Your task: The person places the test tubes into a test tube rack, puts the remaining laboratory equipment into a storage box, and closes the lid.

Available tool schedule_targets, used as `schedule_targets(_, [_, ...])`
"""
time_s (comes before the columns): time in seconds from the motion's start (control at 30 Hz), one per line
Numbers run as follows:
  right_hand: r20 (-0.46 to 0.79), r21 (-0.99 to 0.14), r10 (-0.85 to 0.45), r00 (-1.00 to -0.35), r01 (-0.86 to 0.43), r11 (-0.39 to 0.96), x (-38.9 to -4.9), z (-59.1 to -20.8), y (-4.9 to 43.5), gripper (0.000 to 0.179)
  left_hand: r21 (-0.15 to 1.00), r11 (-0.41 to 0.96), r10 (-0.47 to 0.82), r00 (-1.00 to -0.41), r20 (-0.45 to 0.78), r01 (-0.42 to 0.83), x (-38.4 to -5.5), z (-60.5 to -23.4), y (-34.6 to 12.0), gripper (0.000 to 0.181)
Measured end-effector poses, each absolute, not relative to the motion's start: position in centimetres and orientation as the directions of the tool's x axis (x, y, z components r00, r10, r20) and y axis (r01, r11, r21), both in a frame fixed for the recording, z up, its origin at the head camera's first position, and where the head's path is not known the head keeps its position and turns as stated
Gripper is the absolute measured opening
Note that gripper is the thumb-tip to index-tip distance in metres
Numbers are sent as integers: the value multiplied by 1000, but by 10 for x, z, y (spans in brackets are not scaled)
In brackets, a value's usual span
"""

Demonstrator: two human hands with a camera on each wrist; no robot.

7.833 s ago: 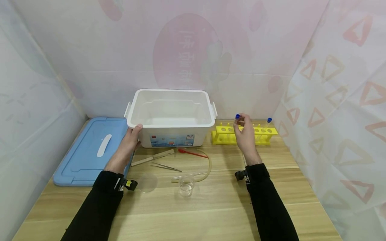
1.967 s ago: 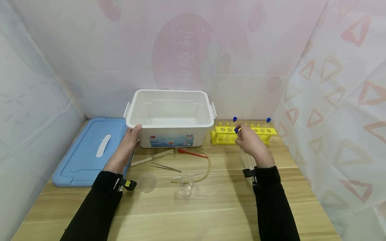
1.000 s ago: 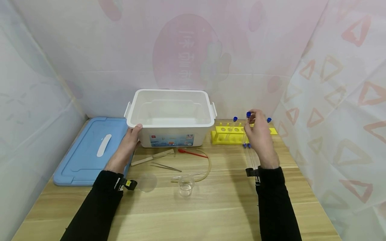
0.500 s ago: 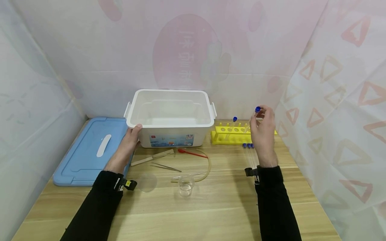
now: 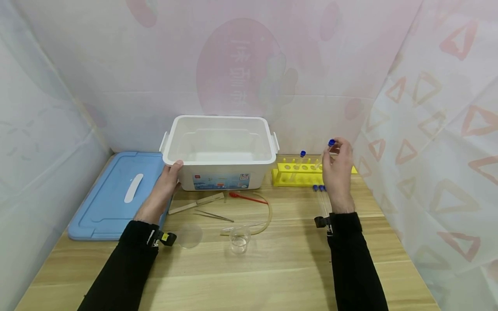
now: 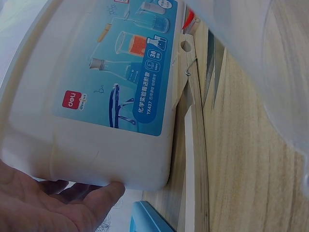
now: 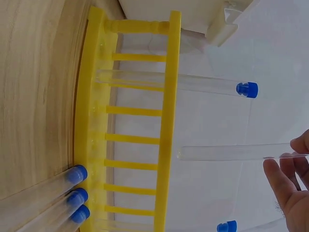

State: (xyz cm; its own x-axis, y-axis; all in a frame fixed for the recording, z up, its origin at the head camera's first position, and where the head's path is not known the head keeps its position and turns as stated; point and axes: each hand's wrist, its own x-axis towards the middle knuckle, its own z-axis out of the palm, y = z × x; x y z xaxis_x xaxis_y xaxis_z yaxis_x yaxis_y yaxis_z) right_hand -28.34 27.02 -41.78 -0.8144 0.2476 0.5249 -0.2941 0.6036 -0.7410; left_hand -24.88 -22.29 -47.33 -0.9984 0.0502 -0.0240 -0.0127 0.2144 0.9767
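My right hand [image 5: 336, 172] pinches a clear test tube [image 7: 217, 152] near its blue-capped top [image 5: 331, 143]. The tube slants over the yellow test tube rack [image 5: 280, 175], its rounded bottom close above the top bar in the right wrist view. One capped tube [image 7: 207, 85] stands in the rack's left part, and a blue cap [image 7: 226, 226] shows toward the other end. Three capped tubes [image 7: 43, 189] lie on the table before the rack, partly behind my wrist. My left hand [image 5: 161, 190] grips the white plastic box [image 5: 186, 175] by its left front corner, thumb at the rim.
Left of the box lies its blue lid [image 5: 105, 194]. In front are a wooden test tube clamp [image 5: 198, 203], tweezers [image 5: 215, 215], a red spoon [image 5: 245, 197], a yellowish hose [image 5: 269, 218], a clear beaker [image 5: 239, 242] and a clear round disc [image 5: 189, 236]. Walls close off the back and sides.
The tube held earlier now stands at the rack's left. My right hand has lifted another tube from the table and carried it rightward over the rack. My left hand has stayed put.
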Motion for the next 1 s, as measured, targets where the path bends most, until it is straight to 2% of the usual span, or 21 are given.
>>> schedule_targets(0.57, [475, -771, 240, -847, -269, 578, -295, -436, 273, 38, 977, 212, 52, -998, -20, -9, -249, -473, -223, 85])
schedule_targets(1.0, [431, -759, 210, -878, -227, 611, -302, -448, 275, 40, 975, 220, 48, -998, -26, -15, -249, -473, -223, 85])
